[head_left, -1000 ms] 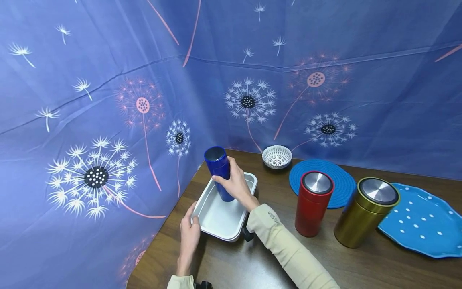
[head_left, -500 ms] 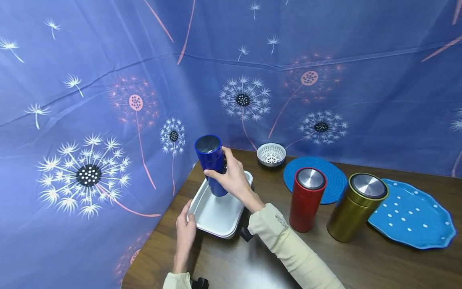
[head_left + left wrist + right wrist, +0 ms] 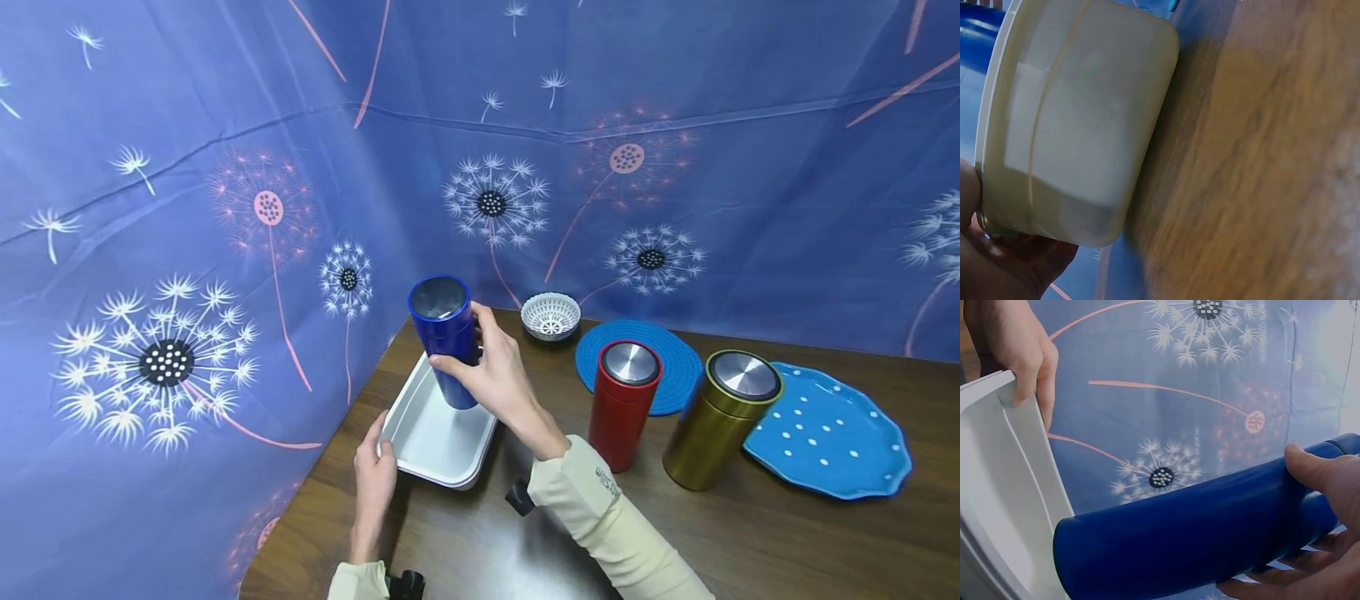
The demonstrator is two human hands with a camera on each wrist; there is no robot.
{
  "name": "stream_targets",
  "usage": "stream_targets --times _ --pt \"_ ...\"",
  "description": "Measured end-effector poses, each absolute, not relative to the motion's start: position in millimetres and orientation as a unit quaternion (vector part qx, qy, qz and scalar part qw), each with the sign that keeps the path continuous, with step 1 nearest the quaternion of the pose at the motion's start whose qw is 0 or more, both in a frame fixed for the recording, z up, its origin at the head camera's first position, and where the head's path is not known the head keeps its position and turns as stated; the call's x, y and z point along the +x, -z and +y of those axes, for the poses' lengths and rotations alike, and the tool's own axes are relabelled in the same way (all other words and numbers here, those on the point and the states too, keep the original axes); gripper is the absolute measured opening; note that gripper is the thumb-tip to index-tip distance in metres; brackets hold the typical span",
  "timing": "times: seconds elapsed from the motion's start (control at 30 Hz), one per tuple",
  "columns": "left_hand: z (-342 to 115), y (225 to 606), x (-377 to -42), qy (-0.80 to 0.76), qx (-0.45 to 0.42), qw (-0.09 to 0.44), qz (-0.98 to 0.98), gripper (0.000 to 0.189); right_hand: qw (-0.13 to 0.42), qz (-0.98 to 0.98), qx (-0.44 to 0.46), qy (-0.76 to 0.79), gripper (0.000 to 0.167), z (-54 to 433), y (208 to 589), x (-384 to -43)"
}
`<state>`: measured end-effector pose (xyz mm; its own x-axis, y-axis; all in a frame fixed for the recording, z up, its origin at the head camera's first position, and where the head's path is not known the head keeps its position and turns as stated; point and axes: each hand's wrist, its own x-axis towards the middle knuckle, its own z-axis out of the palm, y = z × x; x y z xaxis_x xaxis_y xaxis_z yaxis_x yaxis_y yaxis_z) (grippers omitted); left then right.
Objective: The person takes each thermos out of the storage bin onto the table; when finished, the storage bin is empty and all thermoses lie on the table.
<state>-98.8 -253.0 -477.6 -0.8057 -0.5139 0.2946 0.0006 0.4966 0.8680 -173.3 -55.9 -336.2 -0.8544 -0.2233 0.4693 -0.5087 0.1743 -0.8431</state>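
My right hand [image 3: 506,375] grips a blue vacuum flask [image 3: 448,342] with a dark top round its upper half, thumb on the near side. The flask leans slightly and its base overlaps the inside of a white rectangular tub [image 3: 429,450] in the head view. In the right wrist view the flask's base [image 3: 1147,556] shows beside the tub's rim. My left hand [image 3: 375,475] holds the tub by its left rim, thumb on the edge and fingers on the outside. From the left wrist, the tub's outer wall [image 3: 1085,125] stands close over the wooden table.
To the right stand a red flask [image 3: 622,417] and a gold flask [image 3: 712,433], both with silver lids. Behind them lie a round blue placemat [image 3: 667,358] and a blue dotted plate [image 3: 832,433]. A small patterned bowl [image 3: 551,317] sits by the curtain [image 3: 660,83] at the back.
My right hand has lifted the blue flask higher above the tub. The left hand keeps its hold on the rim. The head view has turned a little to the right.
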Motion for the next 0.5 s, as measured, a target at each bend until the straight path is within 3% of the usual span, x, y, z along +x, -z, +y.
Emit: stream_targets --times 0.5 --pt "-253 476 -99 0.476 0.158 0.266 -0.823 0.045 0.122 -0.764 0.21 -0.597 0.074 -23 327 -157"
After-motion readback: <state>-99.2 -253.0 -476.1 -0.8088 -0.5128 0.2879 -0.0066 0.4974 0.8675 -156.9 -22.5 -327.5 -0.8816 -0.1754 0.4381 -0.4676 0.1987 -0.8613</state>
